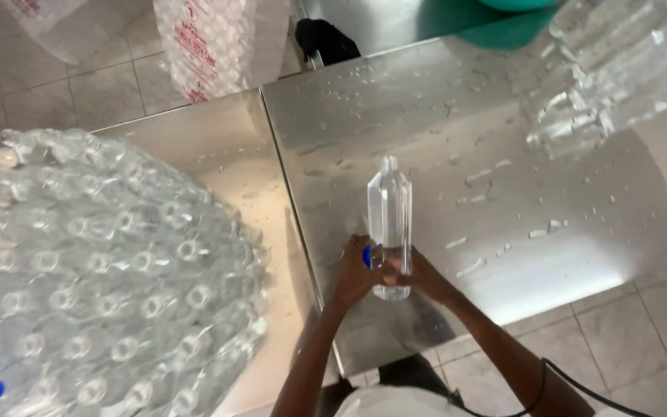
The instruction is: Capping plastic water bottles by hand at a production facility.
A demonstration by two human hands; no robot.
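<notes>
A clear empty plastic bottle (389, 212) lies on its side on the wet steel table (503, 154), its open neck pointing away from me. My right hand (418, 276) grips the bottle's near end. My left hand (357, 270) presses against the same end from the left and has a small blue cap (367, 255) at its fingers. Both hands meet at the bottle's base, close to the table's front edge.
A large clear bag of several empty bottles (102, 270) fills the left, a few with blue caps. More bagged bottles (619, 69) sit at the top right. A second steel surface (218, 154) adjoins on the left. Plastic-wrapped packs (210, 42) stand on the tiled floor.
</notes>
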